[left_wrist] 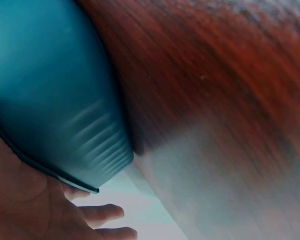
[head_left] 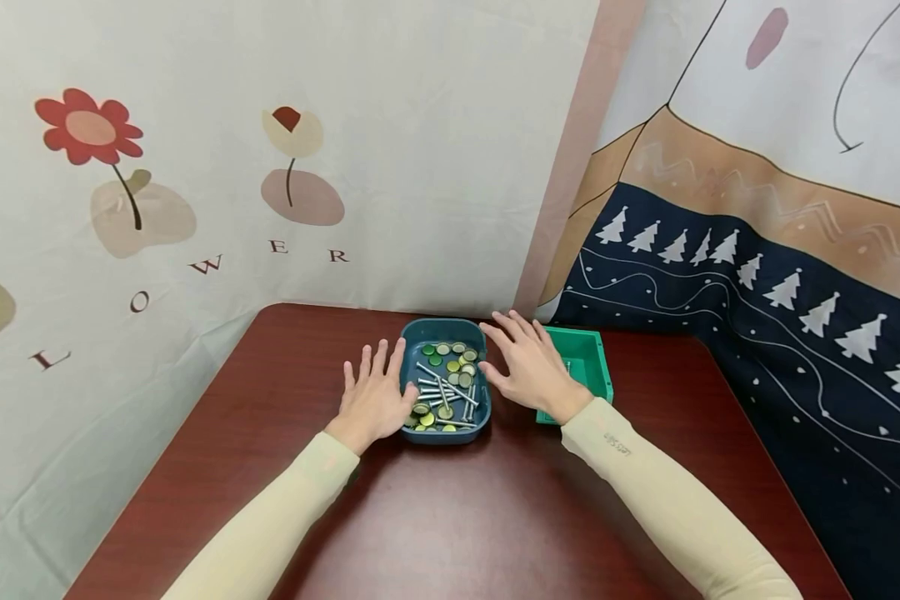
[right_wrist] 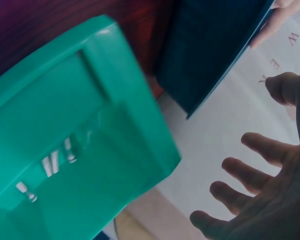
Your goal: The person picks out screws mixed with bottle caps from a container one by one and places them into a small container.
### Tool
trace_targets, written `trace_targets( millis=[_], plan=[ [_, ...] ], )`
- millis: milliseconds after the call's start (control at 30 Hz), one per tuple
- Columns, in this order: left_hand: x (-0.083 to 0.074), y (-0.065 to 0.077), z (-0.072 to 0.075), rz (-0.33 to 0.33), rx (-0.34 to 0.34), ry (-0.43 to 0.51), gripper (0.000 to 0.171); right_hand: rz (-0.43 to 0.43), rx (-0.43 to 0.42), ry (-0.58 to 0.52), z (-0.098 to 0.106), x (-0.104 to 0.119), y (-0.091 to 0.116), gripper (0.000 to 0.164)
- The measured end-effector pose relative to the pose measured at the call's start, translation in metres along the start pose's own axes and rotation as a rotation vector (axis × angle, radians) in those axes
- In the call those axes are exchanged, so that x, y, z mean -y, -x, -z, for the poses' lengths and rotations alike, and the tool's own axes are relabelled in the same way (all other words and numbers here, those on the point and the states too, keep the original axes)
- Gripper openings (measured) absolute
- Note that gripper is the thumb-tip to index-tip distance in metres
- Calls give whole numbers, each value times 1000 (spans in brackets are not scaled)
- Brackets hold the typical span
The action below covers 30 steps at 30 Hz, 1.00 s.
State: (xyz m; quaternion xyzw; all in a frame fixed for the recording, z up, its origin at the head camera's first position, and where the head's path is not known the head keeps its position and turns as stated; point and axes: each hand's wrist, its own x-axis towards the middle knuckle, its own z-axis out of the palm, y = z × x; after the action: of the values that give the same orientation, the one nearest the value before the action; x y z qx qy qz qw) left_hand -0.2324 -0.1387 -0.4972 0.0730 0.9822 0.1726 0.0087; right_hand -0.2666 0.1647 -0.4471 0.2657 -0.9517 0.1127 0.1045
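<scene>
A dark blue bin (head_left: 450,437) stands on the table, holding round metal bottle caps (head_left: 453,366) and long silver screws (head_left: 448,385). My left hand (head_left: 373,400) is at its left rim with fingers spread; in the left wrist view the hand (left_wrist: 45,205) lies along the rim, but whether it presses there I cannot tell. My right hand (head_left: 531,367) hovers between the blue bin and a green bin (head_left: 587,358), fingers spread, holding nothing. In the right wrist view, several small silver pieces (right_wrist: 55,162), apparently screws, lie inside the green bin (right_wrist: 135,130).
The brown wooden table (head_left: 450,517) reaches back to a pale curtain (head_left: 420,150) with flower prints. A dark blue printed cloth (head_left: 720,308) with white trees hangs at the right edge.
</scene>
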Motion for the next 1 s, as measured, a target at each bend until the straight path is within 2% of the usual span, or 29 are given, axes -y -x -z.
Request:
trace_targets(
  millis=[267, 533, 800, 933, 1000],
  plan=[
    [0, 1, 2, 5, 11, 14, 88, 55, 52, 24, -3, 21, -13, 74],
    [1, 1, 1, 12, 10, -5, 89, 81, 242, -19, -7, 43, -33, 80],
    [-1, 2, 3, 8, 11, 1, 89, 112, 405, 27, -12, 66, -55, 83],
    [-1, 3, 3, 10, 22, 7, 88, 108, 509, 17, -19, 72, -70, 85],
    [-1, 3, 3, 10, 26, 9, 88, 114, 541, 40, -31, 71, -80, 86]
  ],
)
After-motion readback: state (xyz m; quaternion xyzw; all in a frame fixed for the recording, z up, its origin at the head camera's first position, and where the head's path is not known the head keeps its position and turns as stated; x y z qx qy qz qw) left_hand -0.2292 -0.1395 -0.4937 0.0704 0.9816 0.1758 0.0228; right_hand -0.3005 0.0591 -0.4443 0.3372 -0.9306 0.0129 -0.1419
